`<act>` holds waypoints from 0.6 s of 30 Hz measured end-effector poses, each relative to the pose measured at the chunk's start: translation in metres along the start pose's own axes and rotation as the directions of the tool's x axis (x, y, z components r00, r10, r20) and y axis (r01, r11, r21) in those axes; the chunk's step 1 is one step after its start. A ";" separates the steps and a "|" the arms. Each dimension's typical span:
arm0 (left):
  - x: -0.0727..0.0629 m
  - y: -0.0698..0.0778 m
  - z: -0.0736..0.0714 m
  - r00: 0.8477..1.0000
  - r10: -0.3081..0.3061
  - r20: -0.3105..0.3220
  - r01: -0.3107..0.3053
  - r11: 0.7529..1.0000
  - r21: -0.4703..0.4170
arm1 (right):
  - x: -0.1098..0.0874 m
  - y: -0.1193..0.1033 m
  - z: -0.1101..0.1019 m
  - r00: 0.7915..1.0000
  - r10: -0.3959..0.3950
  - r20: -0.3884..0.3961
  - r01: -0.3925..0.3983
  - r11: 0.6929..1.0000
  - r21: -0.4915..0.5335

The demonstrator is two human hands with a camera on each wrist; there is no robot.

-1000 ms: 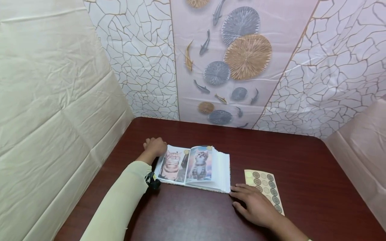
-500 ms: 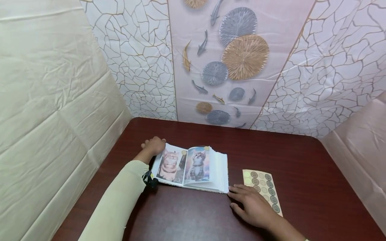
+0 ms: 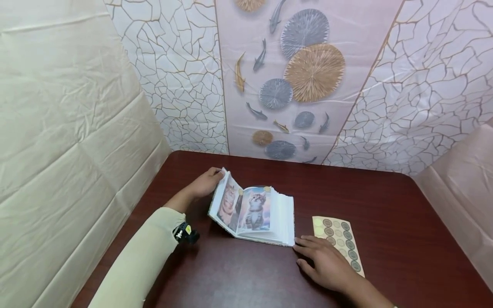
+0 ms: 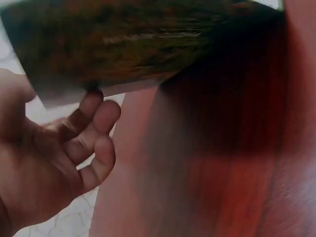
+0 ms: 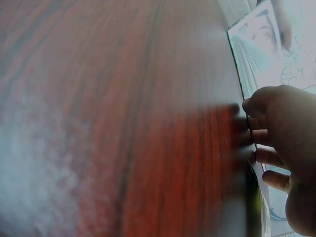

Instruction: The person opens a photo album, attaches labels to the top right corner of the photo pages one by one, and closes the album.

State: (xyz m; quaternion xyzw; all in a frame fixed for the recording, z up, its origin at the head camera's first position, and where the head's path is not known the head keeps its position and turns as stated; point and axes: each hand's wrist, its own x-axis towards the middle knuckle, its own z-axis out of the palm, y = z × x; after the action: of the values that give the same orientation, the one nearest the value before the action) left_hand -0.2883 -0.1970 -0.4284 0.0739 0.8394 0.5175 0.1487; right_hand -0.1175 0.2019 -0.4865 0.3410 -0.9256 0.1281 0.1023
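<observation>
A photo album [image 3: 284, 218] lies spread on the table with kitten pictures on its two facing pages. At the upper left corner, my left hand [image 3: 206, 183] pinches the album's left cover, which stands tilted up off the table. In the left wrist view, thumb and fingers of the left hand [image 4: 54, 148] meet at the cover's edge, and the cover's dark printed outside [image 4: 128, 44] shows. My right hand [image 3: 327, 263] rests on the table with fingers extended, fingertips right at the album's lower right corner. It partly covers a sheet of round stickers [image 3: 340, 233].
The dark red wooden table [image 3: 231, 273] reaches back to a patterned cloth wall [image 3: 185, 85]. A cream cloth [image 3: 77, 128] hangs along the left side. The left wrist wears a small black camera [image 3: 185, 233] on a strap.
My left hand has lifted the album's left cover from nearly flat to a steep tilt, swinging it toward the middle. The right hand has stayed in place.
</observation>
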 end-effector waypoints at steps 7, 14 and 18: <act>-0.011 0.005 0.025 0.994 0.097 0.048 -0.088 0.983 -0.160 | 0.000 0.001 0.000 1.000 0.005 0.003 -0.005 1.000 0.002; -0.017 0.003 0.058 0.969 0.247 0.014 -0.247 0.959 0.137 | 0.000 0.001 0.001 1.000 0.001 -0.003 -0.001 1.000 0.002; -0.022 -0.001 0.076 0.937 0.345 0.055 -0.347 0.900 0.262 | 0.000 0.002 0.001 1.000 -0.002 -0.004 0.002 1.000 0.003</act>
State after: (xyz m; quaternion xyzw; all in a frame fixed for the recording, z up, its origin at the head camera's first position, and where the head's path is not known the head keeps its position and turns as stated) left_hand -0.2431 -0.1392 -0.4571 0.2431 0.8746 0.4171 0.0459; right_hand -0.1188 0.2030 -0.4877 0.3418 -0.9249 0.1303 0.1038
